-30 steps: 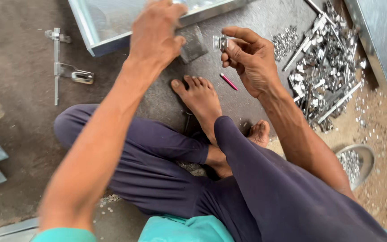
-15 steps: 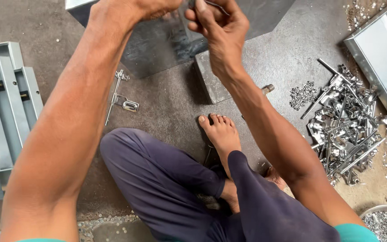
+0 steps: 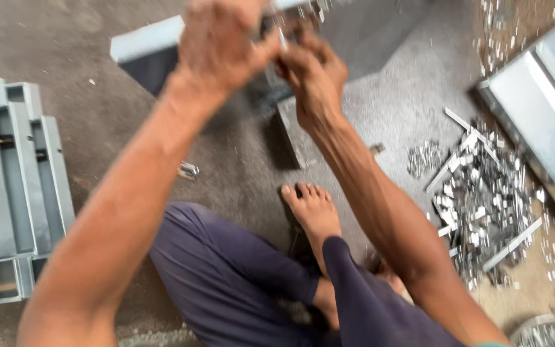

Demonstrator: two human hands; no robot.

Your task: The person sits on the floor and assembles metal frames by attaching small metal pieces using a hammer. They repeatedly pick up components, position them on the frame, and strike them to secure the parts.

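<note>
Your left hand (image 3: 216, 48) and right hand (image 3: 313, 77) meet above the grey metal panel (image 3: 146, 48), each grip pinched on a small metal piece (image 3: 282, 40). That piece stands roughly upright, though blurred. No packages or labels show; loose metal clips (image 3: 483, 199) lie heaped on the floor (image 3: 65, 38) toward its right edge.

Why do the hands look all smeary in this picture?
In the head view the left hand and right hand are motion-blurred near the top edge; the small part between them cannot be made out. The bare foot looks sharper. Light is soft, with no glare.

**Hands meet over the metal panel**

We see the left hand (image 3: 220, 48) and right hand (image 3: 313, 74) pinching a small blurred metal piece (image 3: 282, 40) together above a grey sheet-metal panel (image 3: 149, 48); loose metal fittings (image 3: 483, 199) lie right.
</note>
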